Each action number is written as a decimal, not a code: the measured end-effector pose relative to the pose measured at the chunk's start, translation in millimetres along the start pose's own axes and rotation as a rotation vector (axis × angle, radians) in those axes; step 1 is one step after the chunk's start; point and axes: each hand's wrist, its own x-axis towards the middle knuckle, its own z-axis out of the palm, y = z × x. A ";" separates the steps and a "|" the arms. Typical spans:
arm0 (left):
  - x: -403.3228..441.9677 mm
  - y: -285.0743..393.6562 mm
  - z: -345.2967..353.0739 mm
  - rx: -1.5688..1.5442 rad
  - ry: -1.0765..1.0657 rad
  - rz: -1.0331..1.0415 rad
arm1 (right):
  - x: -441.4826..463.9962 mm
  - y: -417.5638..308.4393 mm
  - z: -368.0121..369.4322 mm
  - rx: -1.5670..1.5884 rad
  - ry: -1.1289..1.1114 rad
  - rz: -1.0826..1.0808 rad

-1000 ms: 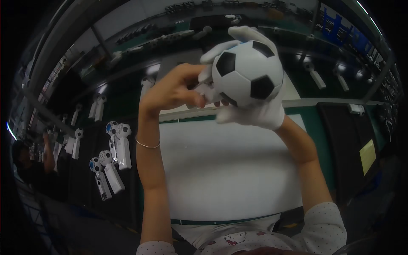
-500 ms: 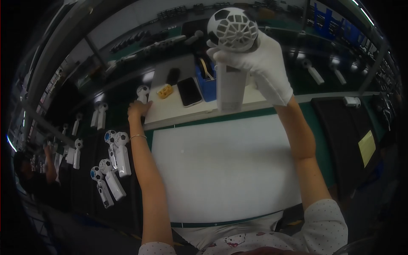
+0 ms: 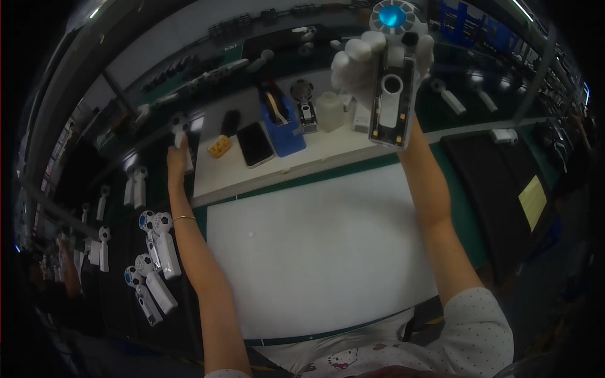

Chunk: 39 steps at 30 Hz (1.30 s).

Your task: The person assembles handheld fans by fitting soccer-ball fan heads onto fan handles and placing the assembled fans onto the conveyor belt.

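My right hand (image 3: 358, 69), in a white glove, is closed around a handheld fan (image 3: 391, 104) held up at the upper right. Its round head has a bright blue centre, and inner parts show along its handle. My bare left hand (image 3: 178, 160) reaches far left, its fingers around the handle of a white fan with a football-patterned head (image 3: 180, 121). Part of that grip is hidden. Beside my left forearm, several similar fans (image 3: 165, 246) lie on a black mat.
On a raised white board (image 3: 252, 179) are a yellow piece (image 3: 219, 147), a phone (image 3: 255, 145), a blue tape dispenser (image 3: 287, 135), a fan with inner parts showing (image 3: 305, 107) and a pale bottle (image 3: 330, 112). A white work surface (image 3: 315, 252) lies before me. A yellow note (image 3: 533, 201) is right.
The fan in my right hand has turned from its football-patterned grille to its blue-centred side. My left hand now grips the fan at the left. The view has shifted somewhat.
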 end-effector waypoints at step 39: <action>-199.6 181.7 15.7 -0.418 -0.570 1.040 | 15.7 48.9 78.2 -1.354 0.478 -0.076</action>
